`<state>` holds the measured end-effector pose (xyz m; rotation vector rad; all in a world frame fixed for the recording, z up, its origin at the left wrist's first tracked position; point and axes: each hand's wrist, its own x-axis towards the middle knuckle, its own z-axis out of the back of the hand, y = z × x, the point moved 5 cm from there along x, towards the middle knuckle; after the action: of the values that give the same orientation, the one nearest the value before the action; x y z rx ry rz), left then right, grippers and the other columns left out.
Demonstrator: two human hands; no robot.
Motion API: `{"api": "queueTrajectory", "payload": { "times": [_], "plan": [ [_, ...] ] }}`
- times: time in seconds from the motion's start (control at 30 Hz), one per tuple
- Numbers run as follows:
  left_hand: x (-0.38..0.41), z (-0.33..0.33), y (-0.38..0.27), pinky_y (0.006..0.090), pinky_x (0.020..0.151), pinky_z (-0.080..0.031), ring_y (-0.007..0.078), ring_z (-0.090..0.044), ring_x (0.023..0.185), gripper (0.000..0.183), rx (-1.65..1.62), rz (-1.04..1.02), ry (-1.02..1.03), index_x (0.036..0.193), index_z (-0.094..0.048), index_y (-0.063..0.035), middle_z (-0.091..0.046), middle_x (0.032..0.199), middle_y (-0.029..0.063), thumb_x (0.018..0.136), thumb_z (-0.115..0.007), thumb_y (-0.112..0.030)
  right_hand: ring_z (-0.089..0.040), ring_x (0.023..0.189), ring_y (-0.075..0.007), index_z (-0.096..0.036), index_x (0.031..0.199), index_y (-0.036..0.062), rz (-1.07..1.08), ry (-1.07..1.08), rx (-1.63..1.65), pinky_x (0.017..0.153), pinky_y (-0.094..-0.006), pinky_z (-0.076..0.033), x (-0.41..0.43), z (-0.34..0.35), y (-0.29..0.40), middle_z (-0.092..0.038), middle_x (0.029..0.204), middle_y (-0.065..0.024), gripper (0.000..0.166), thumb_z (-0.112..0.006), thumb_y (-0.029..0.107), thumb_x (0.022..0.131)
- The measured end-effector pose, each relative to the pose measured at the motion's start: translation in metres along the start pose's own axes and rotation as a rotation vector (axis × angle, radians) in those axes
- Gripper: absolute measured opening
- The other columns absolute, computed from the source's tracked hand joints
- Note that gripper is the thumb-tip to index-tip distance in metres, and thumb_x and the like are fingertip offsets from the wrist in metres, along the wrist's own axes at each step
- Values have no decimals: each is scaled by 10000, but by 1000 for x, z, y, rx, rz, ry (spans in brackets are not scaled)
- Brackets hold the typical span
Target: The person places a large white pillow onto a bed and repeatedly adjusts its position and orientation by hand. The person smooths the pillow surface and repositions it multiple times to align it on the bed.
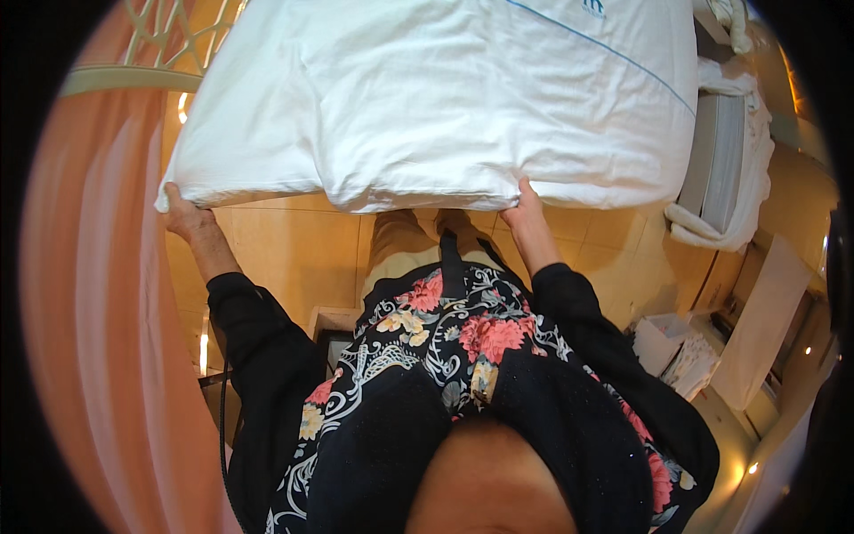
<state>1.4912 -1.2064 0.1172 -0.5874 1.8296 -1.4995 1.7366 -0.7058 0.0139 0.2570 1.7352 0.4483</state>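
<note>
A wide sheet of white cloth [427, 113] spreads before me, wrinkled, with a thin blue line and a small blue printed mark at its far side. My left hand [189, 217] pinches its near left corner, the thumb on top. Farther right, my right hand [525, 207] grips the near edge, thumb also on top and fingers largely hidden beneath. Between my hands this edge sags in a fold. What lies under the cloth is hidden.
A peach curtain [113, 267] hangs at left, below a pale lattice [177, 33] with a curved rim. White fabric surrounds a grey panel [724, 160] at right. Lower right stands a white box [660, 340] near a hanging pale cloth [764, 327]. A black cord [223, 427] runs beside my left arm.
</note>
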Motion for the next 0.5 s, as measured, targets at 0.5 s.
{"api": "queueTrajectory", "payload": {
  "times": [0.5],
  "plan": [
    [-26, -41, -62, 360, 670, -478, 274, -529, 813, 337, 77, -124, 109, 1017, -383, 123, -477, 964, 191, 774, -468, -95, -277, 281, -120, -383, 624, 81, 9, -206, -562, 284, -260, -231, -37, 32, -8, -351, 424, -13, 372, -592, 379, 698]
  ]
}}
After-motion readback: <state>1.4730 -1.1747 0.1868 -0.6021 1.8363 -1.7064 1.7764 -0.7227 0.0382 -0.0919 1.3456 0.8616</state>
